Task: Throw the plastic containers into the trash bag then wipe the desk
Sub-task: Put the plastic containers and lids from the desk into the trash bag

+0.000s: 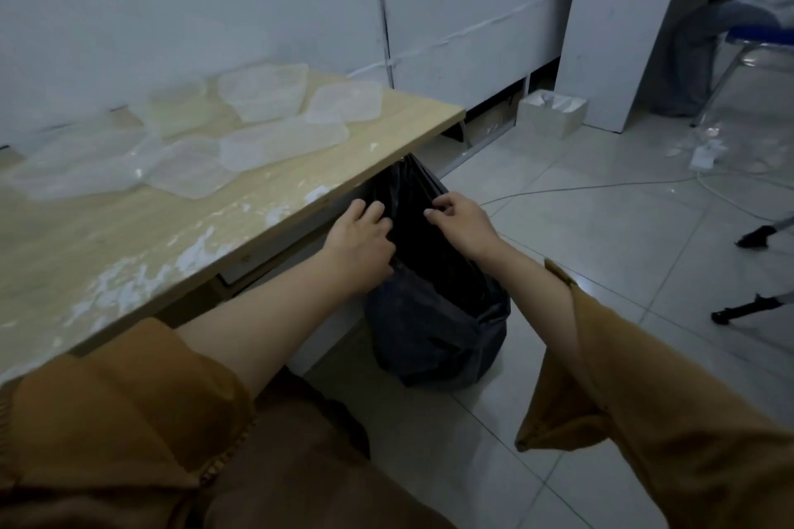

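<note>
So nothing is binned yet — my left hand (360,237) and right hand (459,223) each pinch the rim of the black trash bag (434,314) beside the surface (129,245), while the plastic containers (258,116) wait there — wiping comes last.

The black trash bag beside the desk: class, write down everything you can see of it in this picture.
The black plastic trash bag stands on the pale tiled floor beside the light wooden desk, its top reaching up to the desk edge. The thin film looks glossy and crumpled, bulging at the bottom and narrowing upward. The left hand and right hand both grip its upper rim with their fingers, drawing the mouth apart. What is inside cannot be seen.
</note>
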